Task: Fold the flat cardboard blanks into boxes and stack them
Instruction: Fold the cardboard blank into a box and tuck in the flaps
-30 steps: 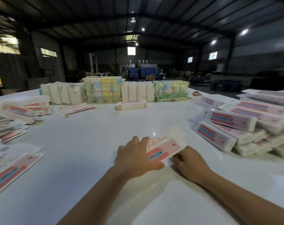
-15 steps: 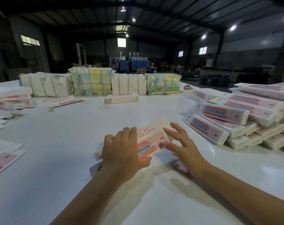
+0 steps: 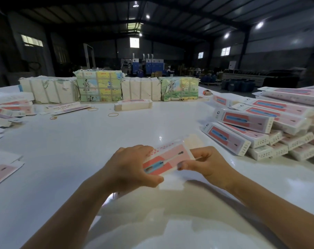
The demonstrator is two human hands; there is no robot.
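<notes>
A pink and white cardboard blank [image 3: 167, 159] with a blue pen picture is lifted just above the white table [image 3: 80, 150], near its middle front. My left hand [image 3: 129, 168] grips its left end, thumb underneath and fingers curled over the top edge. My right hand [image 3: 204, 164] pinches its right end between thumb and curled fingers. A pale flap sticks out beyond the far right corner. A pile of folded boxes [image 3: 260, 126] lies stacked at the right.
Flat blanks [image 3: 3, 169] lie at the left edge and further back left [image 3: 8, 108]. Wrapped bundles [image 3: 98, 87] line the far side, with a banded stack of blanks [image 3: 132, 105] in front. Rubber bands [image 3: 113, 115] are scattered nearby.
The blank lay on the table under my left palm; both hands have now taken hold of its ends and raised it. My right fingers went from spread to curled.
</notes>
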